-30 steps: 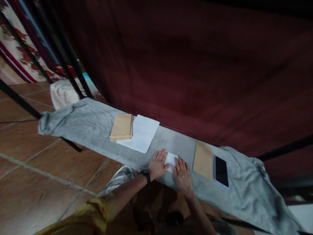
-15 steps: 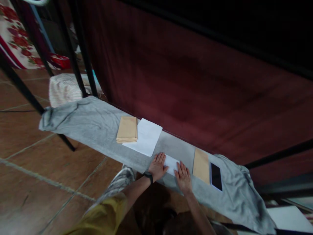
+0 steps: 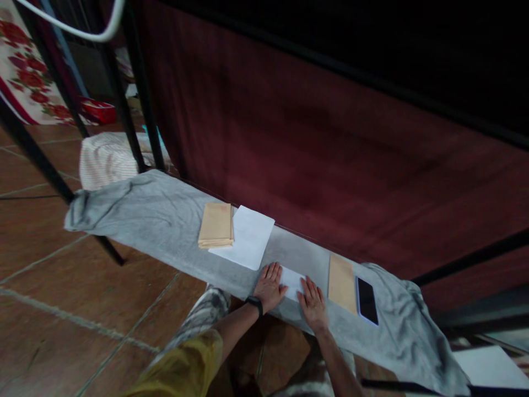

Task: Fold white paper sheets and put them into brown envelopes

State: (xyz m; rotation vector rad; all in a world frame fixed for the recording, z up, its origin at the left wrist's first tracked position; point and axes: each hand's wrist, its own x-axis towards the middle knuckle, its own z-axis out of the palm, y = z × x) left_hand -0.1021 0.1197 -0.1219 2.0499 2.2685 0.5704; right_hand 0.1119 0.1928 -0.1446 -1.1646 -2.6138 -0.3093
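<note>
Head camera view: the left hand and right hand rest flat and apart, fingers extended, clamped on nothing, at opposite ends of a small white paper lying between them. Uneven pressure could skew or crease it, since the soft grey cloth underneath may give. The paper looks plain, narrow and oblong; whether it is folded is unclear. Just right of the right hand lies a brown envelope, then a phone; beyond the left hand, white sheets sit partly under stacked brown envelopes.
</note>
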